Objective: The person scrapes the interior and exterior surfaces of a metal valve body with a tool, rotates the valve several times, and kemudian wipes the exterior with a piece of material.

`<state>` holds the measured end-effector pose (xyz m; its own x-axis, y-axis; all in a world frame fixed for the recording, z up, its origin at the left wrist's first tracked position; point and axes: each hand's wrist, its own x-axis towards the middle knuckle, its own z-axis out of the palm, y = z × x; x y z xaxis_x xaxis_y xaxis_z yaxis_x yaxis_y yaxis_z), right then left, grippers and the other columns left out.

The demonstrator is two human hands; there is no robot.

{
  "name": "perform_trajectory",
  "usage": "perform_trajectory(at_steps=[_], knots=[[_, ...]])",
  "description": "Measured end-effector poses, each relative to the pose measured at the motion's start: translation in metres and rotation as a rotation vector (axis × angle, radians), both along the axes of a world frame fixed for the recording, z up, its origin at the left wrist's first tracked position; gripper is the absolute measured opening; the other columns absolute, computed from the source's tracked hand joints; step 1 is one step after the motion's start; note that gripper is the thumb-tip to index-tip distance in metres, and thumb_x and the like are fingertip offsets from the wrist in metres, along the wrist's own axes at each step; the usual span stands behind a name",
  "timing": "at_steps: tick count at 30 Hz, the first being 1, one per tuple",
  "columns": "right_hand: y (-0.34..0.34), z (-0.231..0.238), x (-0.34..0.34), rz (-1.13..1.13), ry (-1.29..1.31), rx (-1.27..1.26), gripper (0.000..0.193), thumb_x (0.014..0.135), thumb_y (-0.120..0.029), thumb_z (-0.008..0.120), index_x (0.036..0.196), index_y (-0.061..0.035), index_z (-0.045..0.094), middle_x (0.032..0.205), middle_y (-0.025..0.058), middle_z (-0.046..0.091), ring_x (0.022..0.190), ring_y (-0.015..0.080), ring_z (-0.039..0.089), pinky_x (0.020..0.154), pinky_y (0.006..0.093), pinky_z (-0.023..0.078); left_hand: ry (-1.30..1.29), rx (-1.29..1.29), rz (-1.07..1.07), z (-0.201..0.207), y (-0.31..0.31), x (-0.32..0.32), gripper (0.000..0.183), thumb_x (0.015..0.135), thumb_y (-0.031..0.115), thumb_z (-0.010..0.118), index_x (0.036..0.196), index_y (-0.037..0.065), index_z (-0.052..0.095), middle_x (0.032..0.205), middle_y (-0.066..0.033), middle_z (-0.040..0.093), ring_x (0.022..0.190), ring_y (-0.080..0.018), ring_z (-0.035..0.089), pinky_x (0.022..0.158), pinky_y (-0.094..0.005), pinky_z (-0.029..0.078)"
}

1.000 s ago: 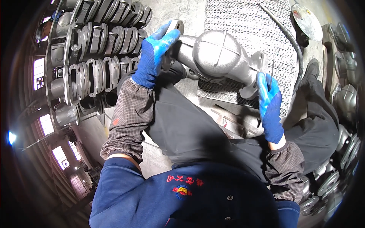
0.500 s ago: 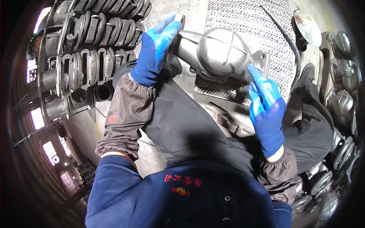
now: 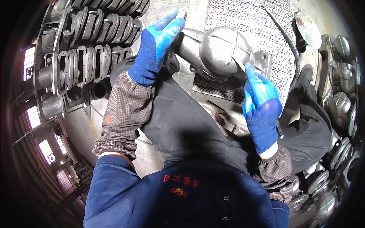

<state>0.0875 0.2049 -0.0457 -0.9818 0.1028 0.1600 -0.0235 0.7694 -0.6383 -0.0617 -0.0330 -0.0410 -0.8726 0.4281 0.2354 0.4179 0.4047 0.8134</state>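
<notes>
Grey metal casting [image 3: 222, 53], domed w/ raised cross ribs, sits at 12 o'clock over the person's lap, above dark trousers [image 3: 178, 121]. Left hand [image 3: 157, 47], blue glove, at 11 o'clock: fingers wrapped shut round the casting's neck end, thumb side up. Right hand [image 3: 262, 104], blue glove, at 2 o'clock: fist closed on a thin metal tool [image 3: 239, 62], tip touching the dome's right edge. Flange plate [image 3: 264, 62] sticks out just beyond the dome, right side. Mesh mat [image 3: 247, 15] lies behind, 12–1 o'clock, w/ black hose [image 3: 292, 53] curving along its right edge. Room tight: rows of stacked castings [image 3: 87, 49] crowd 9–11 o'clock, more rounded castings [image 3: 340, 102] line 2–4 o'clock. Bare concrete floor [image 3: 81, 125] at 8–9 o'clock beside left knee.
</notes>
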Motion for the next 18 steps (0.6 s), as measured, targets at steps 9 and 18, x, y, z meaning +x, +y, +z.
perform_trajectory(at_steps=[9, 18], knots=[[0.006, -0.015, -0.002, -0.033, 0.063, -0.413, 0.038, 0.077, 0.006, 0.063, 0.112, -0.0082, 0.065, 0.083, 0.013, 0.064, 0.073, 0.0231, 0.062, 0.067, 0.0326, 0.05, -0.003, -0.032, 0.006, 0.001, -0.002, -0.001, 0.059, 0.084, 0.033, 0.065, 0.126, -0.006, 0.05, 0.106, -0.0116, 0.064, 0.098, -0.0139, 0.058, 0.088, -0.025, 0.045], [0.012, 0.004, -0.001, 0.17, 0.047, 0.014, 0.052, 0.07, 0.013, 0.053, 0.118, -0.0063, 0.062, 0.09, 0.0119, 0.066, 0.086, 0.0269, 0.063, 0.076, 0.0337, 0.049, -0.1, 0.053, 0.05, 0.004, 0.002, 0.003, 0.06, 0.084, 0.031, 0.066, 0.127, -0.007, 0.049, 0.109, -0.0127, 0.063, 0.1, -0.0145, 0.058, 0.09, -0.0252, 0.044]])
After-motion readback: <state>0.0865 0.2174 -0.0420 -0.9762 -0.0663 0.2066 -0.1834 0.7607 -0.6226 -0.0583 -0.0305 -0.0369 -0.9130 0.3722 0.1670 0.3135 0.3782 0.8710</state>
